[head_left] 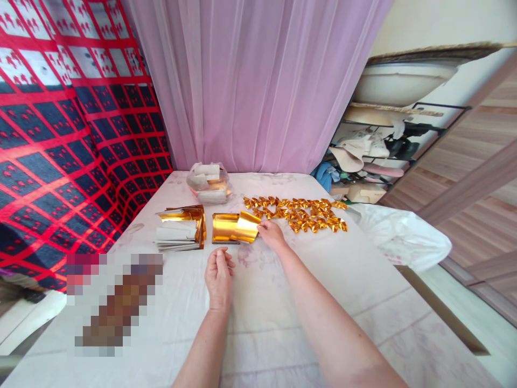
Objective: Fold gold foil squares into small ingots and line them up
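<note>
My right hand [271, 235] pinches the right edge of a shiny gold foil sheet [247, 226], which is slightly curved and overlaps a short stack of gold foil sheets [224, 227] on the table. Just in front of that stack, my left hand [219, 269] hovers or rests with loosely curled fingers a little apart, nothing visible in them. A pile of gold and grey-backed sheets [177, 234] lies to the left. On the right, rows of folded gold foil pieces [311, 213] are set out across the cloth.
A clear plastic bag of more sheets [210, 186] stands at the back of the table [258, 323]. A white plastic bag [404, 234] hangs by the right edge, near a loaded shelf [371, 140]. Purple curtain [258, 86] closes the back. Something at the left is blurred out.
</note>
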### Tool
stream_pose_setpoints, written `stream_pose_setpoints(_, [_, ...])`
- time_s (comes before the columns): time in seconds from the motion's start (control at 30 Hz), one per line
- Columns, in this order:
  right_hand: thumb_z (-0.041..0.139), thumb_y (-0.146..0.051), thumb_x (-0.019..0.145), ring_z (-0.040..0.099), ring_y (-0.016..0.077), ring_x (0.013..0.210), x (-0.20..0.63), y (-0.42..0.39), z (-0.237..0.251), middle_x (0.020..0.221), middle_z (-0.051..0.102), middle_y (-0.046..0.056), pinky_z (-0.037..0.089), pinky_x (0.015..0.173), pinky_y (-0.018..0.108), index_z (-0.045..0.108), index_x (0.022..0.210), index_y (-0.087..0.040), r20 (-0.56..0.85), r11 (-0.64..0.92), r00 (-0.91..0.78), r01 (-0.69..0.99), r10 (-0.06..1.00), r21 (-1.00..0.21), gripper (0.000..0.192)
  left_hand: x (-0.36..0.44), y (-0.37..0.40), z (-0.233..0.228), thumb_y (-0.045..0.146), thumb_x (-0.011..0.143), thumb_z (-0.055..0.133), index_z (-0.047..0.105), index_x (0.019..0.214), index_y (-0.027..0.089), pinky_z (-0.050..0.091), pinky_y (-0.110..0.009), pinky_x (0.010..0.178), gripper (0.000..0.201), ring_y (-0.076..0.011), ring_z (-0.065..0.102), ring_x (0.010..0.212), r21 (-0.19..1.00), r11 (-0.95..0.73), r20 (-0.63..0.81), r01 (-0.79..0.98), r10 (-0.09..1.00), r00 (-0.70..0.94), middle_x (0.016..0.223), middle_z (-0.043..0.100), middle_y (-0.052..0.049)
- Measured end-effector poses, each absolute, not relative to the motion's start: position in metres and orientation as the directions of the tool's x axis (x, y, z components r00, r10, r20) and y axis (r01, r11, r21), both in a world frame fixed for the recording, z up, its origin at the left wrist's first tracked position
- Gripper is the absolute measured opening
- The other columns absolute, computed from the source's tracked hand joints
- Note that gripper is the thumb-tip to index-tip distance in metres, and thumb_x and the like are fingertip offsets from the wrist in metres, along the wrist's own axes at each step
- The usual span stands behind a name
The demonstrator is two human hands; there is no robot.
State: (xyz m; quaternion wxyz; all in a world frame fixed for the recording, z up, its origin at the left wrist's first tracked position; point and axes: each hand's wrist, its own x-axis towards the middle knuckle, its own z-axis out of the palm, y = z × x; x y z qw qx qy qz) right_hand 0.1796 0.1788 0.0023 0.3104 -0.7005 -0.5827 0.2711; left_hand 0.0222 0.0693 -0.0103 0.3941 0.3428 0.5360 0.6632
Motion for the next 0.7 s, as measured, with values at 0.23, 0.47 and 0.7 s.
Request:
stream_pose_setpoints(0.23, [0.052, -0.042, 0.075, 0.058, 0.0143, 0.060, 0.217, 0.115, 0.000, 0.062, 0.062, -0.003, 0.045, 0.059, 0.023, 0.062, 0.072, -0.020, 0.044, -0.058, 0.223, 0.433, 0.974, -0.899, 0.024, 0.025, 0.068, -0.009, 0.060, 0.081, 0.056, 0.060, 0.089, 0.019, 0.038, -0.019, 0.042, 0.042, -0.0101, 0.050, 0.053, 0.986, -0.124, 0.063, -0.114, 0.898, -0.435, 0.068, 0.055, 0.002])
stream_pose_setpoints(0.47, [0.059, -0.057, 0.066, 0.055, 0.0142, 0.052, 0.233, 0.067, -0.002, 0.058, 0.059, -0.001, 0.043, 0.052, 0.025, 0.060, 0.069, -0.020, 0.020, -0.064, 0.302, 0.266, 0.953, -0.962, 0.037, 0.027, 0.062, -0.007, 0.052, 0.077, 0.063, 0.066, 0.095, 0.020, 0.041, -0.022, 0.051, 0.036, -0.0116, 0.049, 0.052, 0.991, -0.135, 0.120, -0.024, 0.939, -0.323, 0.060, 0.055, 0.004])
stream_pose_setpoints(0.7, [0.063, -0.054, 0.063, 0.049, 0.0118, 0.048, 0.234, 0.063, 0.008, 0.054, 0.055, -0.003, 0.039, 0.046, 0.023, 0.057, 0.067, -0.020, -0.054, -0.091, 0.267, 0.129, 0.962, -0.987, 0.034, 0.029, 0.058, -0.008, 0.045, 0.073, 0.069, 0.072, 0.102, 0.024, 0.043, -0.024, 0.060, 0.036, -0.0124, 0.050, 0.054, 0.973, -0.167, 0.194, 0.157, 0.965, -0.178, 0.058, 0.056, 0.005])
